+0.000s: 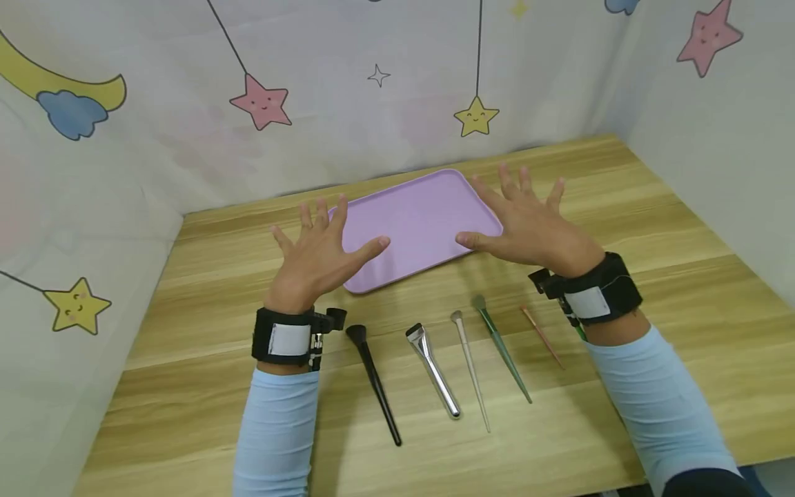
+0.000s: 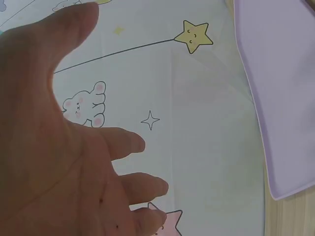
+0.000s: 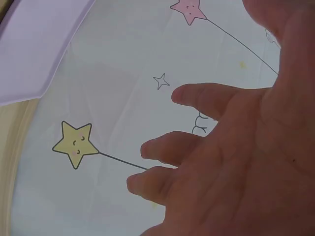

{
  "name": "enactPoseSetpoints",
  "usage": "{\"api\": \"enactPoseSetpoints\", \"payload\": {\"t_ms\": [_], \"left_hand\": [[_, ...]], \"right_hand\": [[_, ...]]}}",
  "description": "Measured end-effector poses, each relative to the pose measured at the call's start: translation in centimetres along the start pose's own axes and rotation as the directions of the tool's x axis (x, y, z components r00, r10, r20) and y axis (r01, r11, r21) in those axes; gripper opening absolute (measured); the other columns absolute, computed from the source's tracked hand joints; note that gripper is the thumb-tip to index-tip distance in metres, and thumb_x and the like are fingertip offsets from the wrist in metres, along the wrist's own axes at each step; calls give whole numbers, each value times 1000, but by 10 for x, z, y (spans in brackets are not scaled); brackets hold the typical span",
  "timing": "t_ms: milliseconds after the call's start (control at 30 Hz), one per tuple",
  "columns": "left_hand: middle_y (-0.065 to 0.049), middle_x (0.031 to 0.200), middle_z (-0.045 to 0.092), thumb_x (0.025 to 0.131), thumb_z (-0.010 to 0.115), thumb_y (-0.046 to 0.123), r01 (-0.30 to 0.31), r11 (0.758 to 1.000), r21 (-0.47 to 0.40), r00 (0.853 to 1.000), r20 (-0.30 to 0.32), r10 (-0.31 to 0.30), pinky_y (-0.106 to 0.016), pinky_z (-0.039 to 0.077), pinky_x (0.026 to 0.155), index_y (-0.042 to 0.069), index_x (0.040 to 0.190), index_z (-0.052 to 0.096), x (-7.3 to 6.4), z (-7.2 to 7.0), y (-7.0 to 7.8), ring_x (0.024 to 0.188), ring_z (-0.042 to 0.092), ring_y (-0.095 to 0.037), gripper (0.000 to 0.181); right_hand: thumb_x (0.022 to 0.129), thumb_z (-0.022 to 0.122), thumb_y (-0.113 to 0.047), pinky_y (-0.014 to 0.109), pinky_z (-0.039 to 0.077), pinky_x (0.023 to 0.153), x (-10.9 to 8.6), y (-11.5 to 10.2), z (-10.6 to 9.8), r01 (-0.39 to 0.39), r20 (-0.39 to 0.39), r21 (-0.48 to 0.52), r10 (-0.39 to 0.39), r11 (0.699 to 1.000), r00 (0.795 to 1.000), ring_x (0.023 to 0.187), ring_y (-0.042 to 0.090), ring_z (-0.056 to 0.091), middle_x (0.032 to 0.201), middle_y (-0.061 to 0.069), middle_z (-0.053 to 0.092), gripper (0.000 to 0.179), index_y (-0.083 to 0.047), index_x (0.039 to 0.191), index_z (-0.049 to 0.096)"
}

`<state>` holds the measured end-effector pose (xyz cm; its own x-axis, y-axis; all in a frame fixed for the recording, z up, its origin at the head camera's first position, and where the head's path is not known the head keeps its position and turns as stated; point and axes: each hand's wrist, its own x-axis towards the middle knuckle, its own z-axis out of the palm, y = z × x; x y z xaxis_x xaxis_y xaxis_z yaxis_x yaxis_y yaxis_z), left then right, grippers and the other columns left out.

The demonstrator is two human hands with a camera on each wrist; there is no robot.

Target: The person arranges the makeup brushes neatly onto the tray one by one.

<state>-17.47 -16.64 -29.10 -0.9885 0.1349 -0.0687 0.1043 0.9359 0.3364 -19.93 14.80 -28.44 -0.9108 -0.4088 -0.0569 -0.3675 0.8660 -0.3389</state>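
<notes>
Both hands hold nothing, their fingers spread wide. In the head view my left hand [image 1: 318, 259] is over the left end of a purple tray [image 1: 416, 221], and my right hand [image 1: 534, 224] overlaps its right end. Nearer to me lies a row of makeup brushes: a black brush [image 1: 375, 383], a silver flat-headed brush [image 1: 435, 373], a thin pale brush [image 1: 472, 373], a green brush [image 1: 504, 352] and a small copper-coloured brush [image 1: 542, 338]. The left wrist view shows the left palm [image 2: 64, 172] with the tray at the right edge; the right wrist view shows the right palm [image 3: 246, 162].
The brushes and tray lie on a wood-grain table [image 1: 205, 331]. A pale curtain [image 1: 373, 138] printed with stars and clouds stands behind the table and along its sides. Each wrist wears a black strap [image 1: 282, 337] with a small camera.
</notes>
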Motion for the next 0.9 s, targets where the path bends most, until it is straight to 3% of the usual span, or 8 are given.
{"api": "enactPoseSetpoints", "payload": {"t_ms": [167,267,467,567,700,900], "left_hand": [[-22,166,3,92,40,77,-30,998,-55,999,12,31,-72,-6,110,17,164,3,5,3,-6,151,-3,-40,101],[-19,166,11,98,45,63,-54,995,-88,999,-10,53,-67,5,114,13,164,9,10,6,-11,152,7,-38,91],[-20,160,31,101,51,42,-46,990,-133,998,-37,42,-52,28,114,4,161,19,15,12,-26,145,32,-37,78],[-24,156,36,102,50,41,-24,991,-128,999,-24,21,-53,31,112,1,161,17,17,15,-32,142,37,-40,79],[-27,154,38,102,49,40,2,991,-135,1000,-26,-5,-53,31,112,-1,160,16,21,20,-39,142,36,-41,79],[-29,150,41,101,51,37,25,987,-161,999,-35,-31,-55,31,111,-2,160,18,26,27,-46,140,38,-43,78]], "right_hand": [[96,46,-70,73,-14,105,0,2,1,34,11,71,-35,997,999,148,43,-16,164,23,-11,92,-21,164,8],[98,48,-65,70,-9,110,1,3,2,65,6,100,-66,993,998,150,42,-11,165,24,-5,89,-17,164,12],[101,55,-51,67,9,114,3,4,5,121,-25,69,-120,990,992,150,45,11,161,29,20,81,-5,160,25],[102,57,-43,64,17,114,4,5,6,151,-43,51,-149,987,988,146,48,22,156,31,31,74,1,156,32],[103,58,-37,61,20,115,4,5,7,164,-48,57,-162,985,986,144,51,25,154,31,34,69,3,154,36],[103,59,-30,54,26,115,3,5,7,161,-41,78,-158,984,987,143,43,33,153,28,38,65,6,153,36]]}}
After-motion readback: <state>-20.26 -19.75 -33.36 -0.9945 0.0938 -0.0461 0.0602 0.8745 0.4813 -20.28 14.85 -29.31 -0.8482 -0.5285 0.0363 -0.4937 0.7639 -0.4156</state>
